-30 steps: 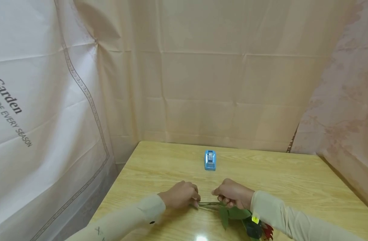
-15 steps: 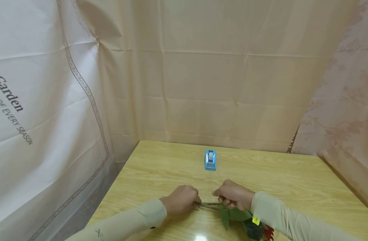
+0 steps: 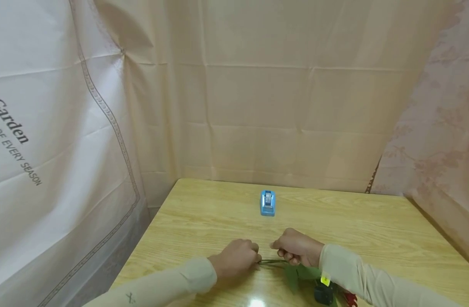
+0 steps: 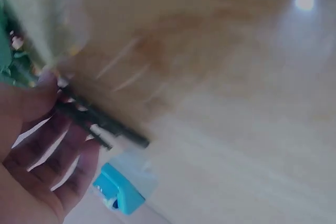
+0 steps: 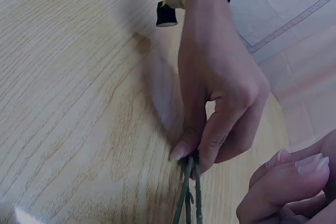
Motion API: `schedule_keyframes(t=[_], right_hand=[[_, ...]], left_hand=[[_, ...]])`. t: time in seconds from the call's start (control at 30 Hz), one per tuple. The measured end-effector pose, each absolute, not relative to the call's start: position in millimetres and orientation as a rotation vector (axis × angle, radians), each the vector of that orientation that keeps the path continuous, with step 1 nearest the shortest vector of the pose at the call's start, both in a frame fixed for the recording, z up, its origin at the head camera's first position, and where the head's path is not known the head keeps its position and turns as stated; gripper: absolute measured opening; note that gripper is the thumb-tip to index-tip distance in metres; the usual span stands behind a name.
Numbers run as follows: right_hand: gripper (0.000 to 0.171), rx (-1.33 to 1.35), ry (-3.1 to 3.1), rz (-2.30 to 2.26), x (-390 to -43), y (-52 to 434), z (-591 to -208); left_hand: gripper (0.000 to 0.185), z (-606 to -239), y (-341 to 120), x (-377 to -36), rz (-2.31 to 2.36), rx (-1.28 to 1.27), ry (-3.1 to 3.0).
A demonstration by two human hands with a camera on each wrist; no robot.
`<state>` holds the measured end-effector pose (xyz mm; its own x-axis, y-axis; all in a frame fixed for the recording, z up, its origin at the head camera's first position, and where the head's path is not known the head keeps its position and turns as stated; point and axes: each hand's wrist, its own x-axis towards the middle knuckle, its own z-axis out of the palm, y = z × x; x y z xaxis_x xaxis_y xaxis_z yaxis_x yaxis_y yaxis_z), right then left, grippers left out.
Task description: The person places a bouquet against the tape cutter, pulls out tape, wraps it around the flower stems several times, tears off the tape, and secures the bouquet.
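Head view: The wooden table (image 3: 203, 209) occupies the lower half of the frame. The left hand (image 3: 236, 259) is at lower centre; its fingers are curled closed at one end of the green stems (image 3: 272, 261). The right hand (image 3: 299, 247) is to the right of it, with fingers curled. The stems run between the two hands. Green leaves (image 3: 307, 272) lie below the right hand; a red flower (image 3: 351, 299) shows at the lower edge, right of centre, partly hidden by the right sleeve (image 3: 338, 264). A blue tape dispenser (image 3: 267, 203) stands above both hands, well apart from them.

Left wrist view: The left hand is at lower left. Its thumb and fingers hold the stems, whose ends project toward lower centre, near the tape dispenser. The frame is blurred.

Right wrist view: The left hand pinches the stems at lower centre. The right hand is at lower right, fingers folded; whether it grips anything cannot be determined.
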<state>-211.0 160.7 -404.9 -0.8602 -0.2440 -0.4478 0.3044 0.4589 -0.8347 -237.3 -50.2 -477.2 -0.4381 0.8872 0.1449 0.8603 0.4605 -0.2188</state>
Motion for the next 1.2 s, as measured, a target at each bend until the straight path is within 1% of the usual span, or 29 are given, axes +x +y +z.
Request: schedule_keyframes(t=[0.13,0.2,0.57,0.93,1.0,1.13,1.2], right_hand=[[0.036,0.044,2.198,-1.414,-210.7,161.1,-405.5],[0.037,0.040,2.206,-1.413,-210.1,161.3,-405.7],[0.035,0.052,2.221,-1.401,-210.3,158.8,-405.9],[0.035,0.032,2.213,-1.407,-209.3,159.4,-404.7],[0.035,0.031,2.208,-1.414,-209.2,159.7,-405.1],[0.035,0.044,2.205,-1.421,-209.0,160.3,-405.1],[0.035,0.049,2.201,-1.424,-209.0,160.6,-405.2]], left_hand=[[0.008,-479.7,-48.2,-235.6,0.192,-1.510,-2.426],[0.007,-479.0,-46.5,-234.6,0.212,-1.507,-2.414],[0.016,-466.0,-39.4,-226.2,0.444,-1.494,-2.395],[0.015,-464.6,-29.8,-226.0,0.592,-1.430,-2.429],[0.014,-464.4,-29.0,-225.4,0.600,-1.421,-2.437],[0.005,-462.8,-29.5,-225.9,0.555,-1.441,-2.494],[0.011,-462.0,-30.8,-227.5,0.446,-1.464,-2.593]])
